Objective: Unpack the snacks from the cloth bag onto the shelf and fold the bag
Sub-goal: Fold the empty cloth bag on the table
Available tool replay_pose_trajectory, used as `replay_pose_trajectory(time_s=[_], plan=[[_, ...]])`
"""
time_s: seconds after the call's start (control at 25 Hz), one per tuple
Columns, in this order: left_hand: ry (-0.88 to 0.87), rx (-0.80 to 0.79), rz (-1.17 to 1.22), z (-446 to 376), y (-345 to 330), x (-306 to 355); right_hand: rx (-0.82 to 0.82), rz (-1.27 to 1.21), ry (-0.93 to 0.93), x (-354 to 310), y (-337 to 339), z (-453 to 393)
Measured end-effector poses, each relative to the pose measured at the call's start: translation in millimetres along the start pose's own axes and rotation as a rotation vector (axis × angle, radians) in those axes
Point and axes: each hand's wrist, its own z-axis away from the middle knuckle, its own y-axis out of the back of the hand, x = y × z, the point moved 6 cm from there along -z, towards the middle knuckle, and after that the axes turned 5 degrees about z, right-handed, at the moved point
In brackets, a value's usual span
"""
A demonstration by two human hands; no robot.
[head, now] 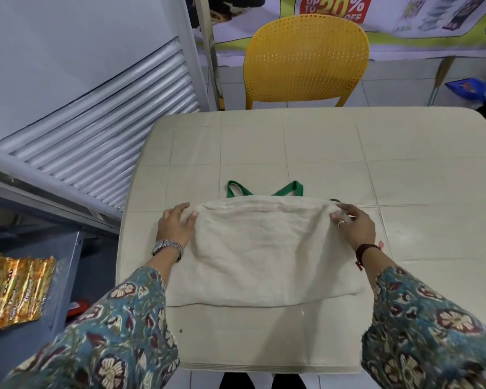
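Head cam looks straight down on the cloth bag (264, 248), lying flat and folded over near the front middle of a cream plastic table (306, 153), with its green handles (264, 190) poking out past the far fold. The left hand (174, 227) pinches the far-left corner of the fold, fingers closed on the cloth. The right hand (354, 224) grips the far-right corner the same way. Lots of bare tabletop beyond the bag and off to the right; the near edge has a strip free too.

A yellow perforated chair (306, 60) is tucked at the far side. A white louvred panel (96, 130) runs tight along the left edge. Down left, a gold snack packet (14, 293) sits on a grey shelf (40, 341), its lettering too blurry to read. The banner (334, 8) behind says "UP TO 20% OFF".
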Motion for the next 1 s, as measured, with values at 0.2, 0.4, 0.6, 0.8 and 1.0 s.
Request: replay_pose_trajectory(time_s=[0.2,0.4,0.6,0.8,1.0], plan=[[0.020,0.042,-0.005,-11.8,-6.6,-9.4,0.105,-0.049,-0.044,1.7,8.8,-7.2],[0.091,0.098,0.358,-15.5,5.5,-17.5,0.115,-0.262,0.018,-0.6,22.8,-16.7],[0.190,0.134,0.405,-22.2,7.5,-18.6,0.086,-0.448,-0.053,2.3,16.9,-40.1],[-0.126,0.270,0.112,-25.5,15.5,24.4,0.411,-0.595,-0.245,14.9,14.5,7.4],[-0.678,-0.210,-0.231,-25.2,-51.8,131.1,0.429,-0.548,-0.484,45.6,-27.4,129.7]])
